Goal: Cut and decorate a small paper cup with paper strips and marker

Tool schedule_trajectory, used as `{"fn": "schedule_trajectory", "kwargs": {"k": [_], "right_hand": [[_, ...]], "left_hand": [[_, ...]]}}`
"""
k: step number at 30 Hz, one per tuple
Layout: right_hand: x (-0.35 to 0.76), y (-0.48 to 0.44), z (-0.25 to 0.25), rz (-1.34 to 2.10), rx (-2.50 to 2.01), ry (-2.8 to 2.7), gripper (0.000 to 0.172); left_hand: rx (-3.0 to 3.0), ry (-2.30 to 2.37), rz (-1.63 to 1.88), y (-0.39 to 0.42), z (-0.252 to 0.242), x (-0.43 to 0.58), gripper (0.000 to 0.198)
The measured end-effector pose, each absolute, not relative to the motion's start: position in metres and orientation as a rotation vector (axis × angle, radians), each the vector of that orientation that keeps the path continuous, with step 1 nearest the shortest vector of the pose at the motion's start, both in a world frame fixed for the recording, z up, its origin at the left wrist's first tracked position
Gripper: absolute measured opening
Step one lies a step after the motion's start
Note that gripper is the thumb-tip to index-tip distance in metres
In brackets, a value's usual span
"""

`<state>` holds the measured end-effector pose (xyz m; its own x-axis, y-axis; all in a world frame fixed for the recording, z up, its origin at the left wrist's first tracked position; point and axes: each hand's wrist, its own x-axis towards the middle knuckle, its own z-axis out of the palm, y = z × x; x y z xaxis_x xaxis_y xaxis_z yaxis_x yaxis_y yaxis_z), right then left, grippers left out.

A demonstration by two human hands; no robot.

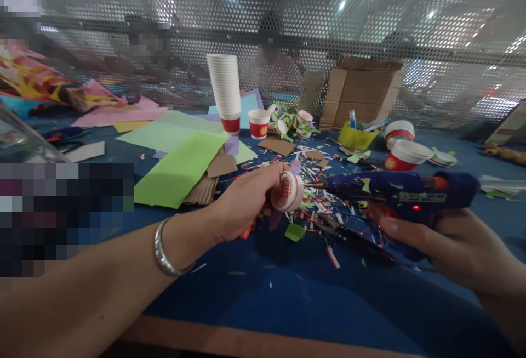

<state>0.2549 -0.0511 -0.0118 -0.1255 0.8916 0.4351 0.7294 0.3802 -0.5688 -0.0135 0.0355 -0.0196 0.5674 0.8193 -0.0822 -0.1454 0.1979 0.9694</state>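
Observation:
My left hand (250, 199), a silver bangle on its wrist, is closed on a small round white paper piece (286, 192) with a red pattern on its face; it looks like a cut-down paper cup. Wrapped round the handle of a blue hot glue gun (394, 189) is my right hand (447, 243), its fingers by the trigger. The gun lies level and points left, a small red light lit on its side. Its metal nozzle reaches the right rim of the white piece; whether they touch, I cannot tell. Dark-handled scissors (353, 237) lie on the table below the gun.
Paper scraps (306, 215) litter the blue table (263, 297). Behind stand a tall stack of paper cups (224, 92), a single cup (258, 124), decorated small pieces (293, 121) and a cardboard box (357, 92). Green paper (181, 169) lies left; a yellow holder (357, 136) and cups (405, 155) stand right.

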Motion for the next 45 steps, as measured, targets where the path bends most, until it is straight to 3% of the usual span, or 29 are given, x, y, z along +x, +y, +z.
{"fn": "schedule_trajectory", "kwargs": {"k": [2, 12, 25, 30, 35, 45], "right_hand": [[0.253, -0.051, -0.012, 0.278, -1.357, -1.912, 0.023], [0.251, -0.056, -0.011, 0.280, -1.410, -1.958, 0.031], [0.256, -0.056, -0.014, 0.230, -1.395, -2.053, 0.040], [0.257, -0.055, -0.014, 0.203, -1.391, -2.061, 0.044], [0.258, -0.057, -0.013, 0.198, -1.381, -2.048, 0.034], [0.258, -0.055, -0.016, 0.224, -1.405, -2.095, 0.043]], "left_hand": [[1.203, 0.706, 0.731, 0.034, -0.017, -0.014, 0.020], [1.220, 0.793, 0.721, 0.031, -0.014, -0.013, 0.023], [1.282, 0.861, 0.722, 0.031, -0.011, -0.016, 0.005], [1.288, 0.855, 0.732, 0.030, -0.010, -0.015, 0.006], [1.294, 0.835, 0.734, 0.031, -0.010, -0.015, 0.007], [1.366, 0.831, 0.798, 0.030, -0.007, -0.016, 0.008]]}}
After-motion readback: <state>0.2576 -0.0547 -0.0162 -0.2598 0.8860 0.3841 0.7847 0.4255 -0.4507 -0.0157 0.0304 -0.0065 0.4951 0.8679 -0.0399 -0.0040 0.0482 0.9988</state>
